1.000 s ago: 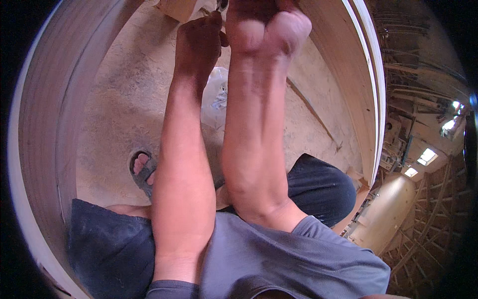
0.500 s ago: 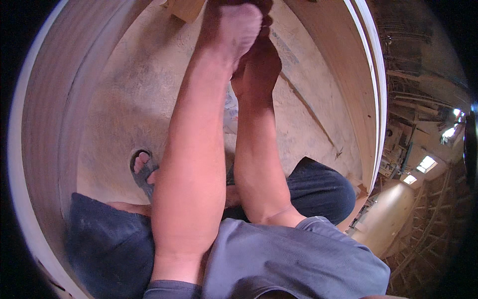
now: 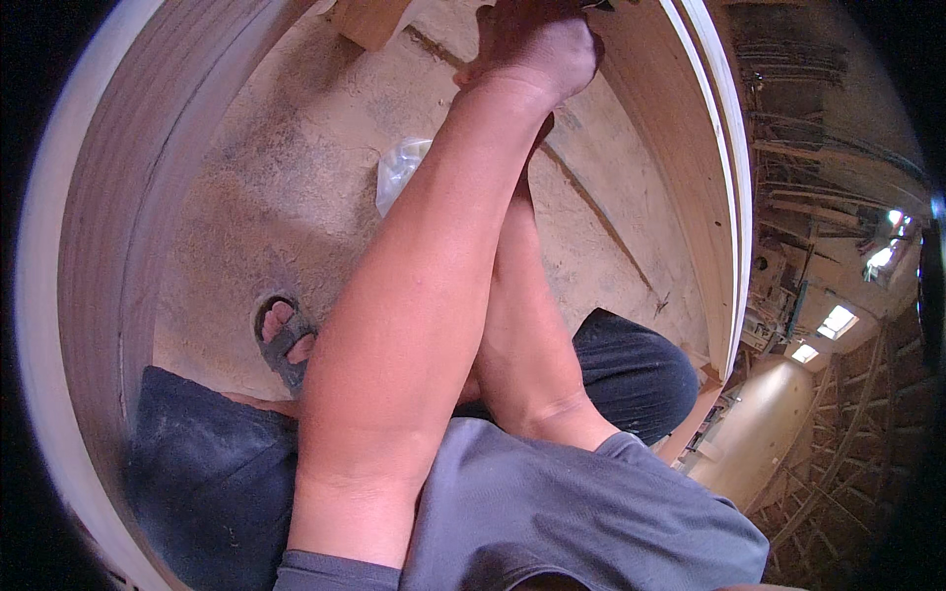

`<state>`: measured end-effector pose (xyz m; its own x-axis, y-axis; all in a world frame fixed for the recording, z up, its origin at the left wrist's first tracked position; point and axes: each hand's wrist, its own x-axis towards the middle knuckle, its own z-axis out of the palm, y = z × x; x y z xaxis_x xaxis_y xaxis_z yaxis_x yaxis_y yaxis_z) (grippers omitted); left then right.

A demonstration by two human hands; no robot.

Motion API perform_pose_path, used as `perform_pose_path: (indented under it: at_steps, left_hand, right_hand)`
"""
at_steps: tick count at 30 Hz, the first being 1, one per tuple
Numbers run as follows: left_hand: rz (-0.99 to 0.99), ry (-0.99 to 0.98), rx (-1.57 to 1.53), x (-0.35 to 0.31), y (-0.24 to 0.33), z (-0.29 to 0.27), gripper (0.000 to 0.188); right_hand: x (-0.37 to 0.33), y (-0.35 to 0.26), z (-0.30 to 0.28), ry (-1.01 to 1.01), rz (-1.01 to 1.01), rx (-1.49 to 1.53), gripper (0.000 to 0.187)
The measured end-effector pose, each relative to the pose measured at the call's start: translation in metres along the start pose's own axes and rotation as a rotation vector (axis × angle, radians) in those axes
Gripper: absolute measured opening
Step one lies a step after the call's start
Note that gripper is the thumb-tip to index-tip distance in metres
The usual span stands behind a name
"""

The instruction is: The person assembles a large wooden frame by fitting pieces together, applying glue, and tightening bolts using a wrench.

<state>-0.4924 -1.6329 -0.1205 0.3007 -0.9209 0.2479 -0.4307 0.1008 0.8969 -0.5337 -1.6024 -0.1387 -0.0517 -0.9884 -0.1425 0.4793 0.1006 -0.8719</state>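
My left hand is at the top of the head view, close to the inner side of the curved wooden panel on the right. Its fingers are curled inward, and what they hold, if anything, is hidden. A small dark thing shows beside it at the picture's upper edge; I cannot make out its kind. My right forearm passes beneath the left one, so the arms cross. Of my right hand only a dark sliver shows under the left wrist, its fingers hidden.
Wooden panels rise at the left and right. A clear plastic bag lies on the dusty floor near a sandalled foot. A wood block stands at the top. Dark-trousered knees flank my arms.
My left hand has swung right and now crosses over the right hand, covering it. More of the plastic bag shows on the floor.
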Motion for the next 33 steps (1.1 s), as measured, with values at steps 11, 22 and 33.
perform_pose_path:
  at_steps: [11,22,33]
  left_hand:
    - [0.267,0.012,0.493,-0.001,-0.091,0.001,0.024]
    - [-0.709,0.129,-0.832,-0.013,-0.074,-0.062,0.027]
    - [-0.59,-0.049,-0.962,-0.017,-0.091,-0.048,0.032]
  right_hand:
    - [0.052,0.064,-0.035,-0.012,-0.339,-0.243,0.013]
    - [-0.013,-0.035,0.042,-0.039,0.353,0.485,0.019]
    - [0.01,-0.001,0.024,0.051,0.043,-0.016,0.017]
